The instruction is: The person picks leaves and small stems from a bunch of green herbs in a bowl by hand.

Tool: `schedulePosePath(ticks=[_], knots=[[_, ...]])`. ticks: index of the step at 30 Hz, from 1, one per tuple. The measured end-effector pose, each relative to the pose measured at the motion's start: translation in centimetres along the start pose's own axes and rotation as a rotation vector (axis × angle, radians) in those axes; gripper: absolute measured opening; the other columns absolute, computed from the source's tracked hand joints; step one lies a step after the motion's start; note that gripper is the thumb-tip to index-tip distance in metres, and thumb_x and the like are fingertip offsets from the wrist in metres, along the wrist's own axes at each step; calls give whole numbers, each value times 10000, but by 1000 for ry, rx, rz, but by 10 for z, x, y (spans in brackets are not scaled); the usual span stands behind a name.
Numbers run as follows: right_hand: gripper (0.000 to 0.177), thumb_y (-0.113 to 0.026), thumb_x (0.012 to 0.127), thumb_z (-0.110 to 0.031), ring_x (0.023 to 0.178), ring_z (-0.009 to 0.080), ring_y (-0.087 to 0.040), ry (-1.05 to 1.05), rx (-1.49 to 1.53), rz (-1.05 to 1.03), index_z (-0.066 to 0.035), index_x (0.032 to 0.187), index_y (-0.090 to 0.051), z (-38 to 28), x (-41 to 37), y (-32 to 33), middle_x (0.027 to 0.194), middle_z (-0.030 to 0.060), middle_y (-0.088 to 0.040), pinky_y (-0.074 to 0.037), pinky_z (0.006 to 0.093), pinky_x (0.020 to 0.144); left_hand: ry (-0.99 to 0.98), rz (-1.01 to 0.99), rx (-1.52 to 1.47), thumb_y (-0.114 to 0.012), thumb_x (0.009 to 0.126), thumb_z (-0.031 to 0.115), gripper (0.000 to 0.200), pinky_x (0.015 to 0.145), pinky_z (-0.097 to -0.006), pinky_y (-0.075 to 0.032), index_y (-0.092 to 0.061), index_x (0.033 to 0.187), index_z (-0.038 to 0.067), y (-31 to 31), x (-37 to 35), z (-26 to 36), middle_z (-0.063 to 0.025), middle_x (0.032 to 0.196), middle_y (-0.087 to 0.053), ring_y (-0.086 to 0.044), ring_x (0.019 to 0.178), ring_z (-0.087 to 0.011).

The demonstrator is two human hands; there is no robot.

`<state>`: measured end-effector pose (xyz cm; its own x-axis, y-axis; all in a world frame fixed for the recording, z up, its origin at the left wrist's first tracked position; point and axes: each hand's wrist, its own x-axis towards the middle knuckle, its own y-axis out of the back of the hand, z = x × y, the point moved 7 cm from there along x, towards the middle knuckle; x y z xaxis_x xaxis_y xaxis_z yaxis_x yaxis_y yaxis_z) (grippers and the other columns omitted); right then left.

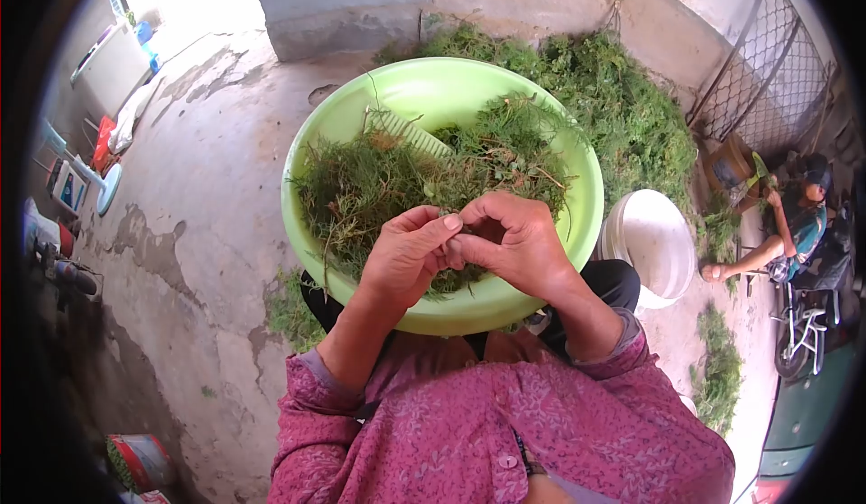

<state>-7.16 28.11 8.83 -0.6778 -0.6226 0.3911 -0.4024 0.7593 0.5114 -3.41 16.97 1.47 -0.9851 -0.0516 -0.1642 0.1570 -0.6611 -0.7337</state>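
Note:
A wide light-green basin point(316, 98) rests at my lap, with a heap of feathery green plant sprigs point(370, 179) inside it. Among the sprigs lies a pale green comb-like piece with teeth point(410, 132), partly buried. Over the near side of the heap, my left hand point(410, 252) and my right hand point(519, 242) meet, fingertips pinched together. Something small and greenish shows between the fingertips, too small to name. Both hands are closed, and the fingers hide most of what they hold.
Piled greenery point(622, 98) lies behind and right of the basin, against the wall. A white bucket point(649, 242) stands at the basin's right. Farther right sits another person point(789, 220). Loose sprigs point(717, 369) lie on the concrete floor point(198, 188). A mesh frame point(767, 62) leans on the wall.

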Motion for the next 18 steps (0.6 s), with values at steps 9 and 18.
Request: schedulePosePath(ticks=[9,18], knots=[[209,-521,864,-125,667,132,-611,-550,1270,-188,-11,1040,-521,39,-9,-10,854,93,-623,-468,221,502,69,-130,90,-585,830,42,59,564,-252,-467,-584,887,59,-9,-9,0,-68,772,-623,-569,612,-120],[294,-489,913,-293,615,105,-528,-516,1264,-256,-18,1005,-540,21,-12,-1,802,55,-572,-381,201,442,-203,-45,572,-563,839,51,26,488,-214,-408,-561,858,33,-15,-11,19,8,674,-557,-490,522,-60]])
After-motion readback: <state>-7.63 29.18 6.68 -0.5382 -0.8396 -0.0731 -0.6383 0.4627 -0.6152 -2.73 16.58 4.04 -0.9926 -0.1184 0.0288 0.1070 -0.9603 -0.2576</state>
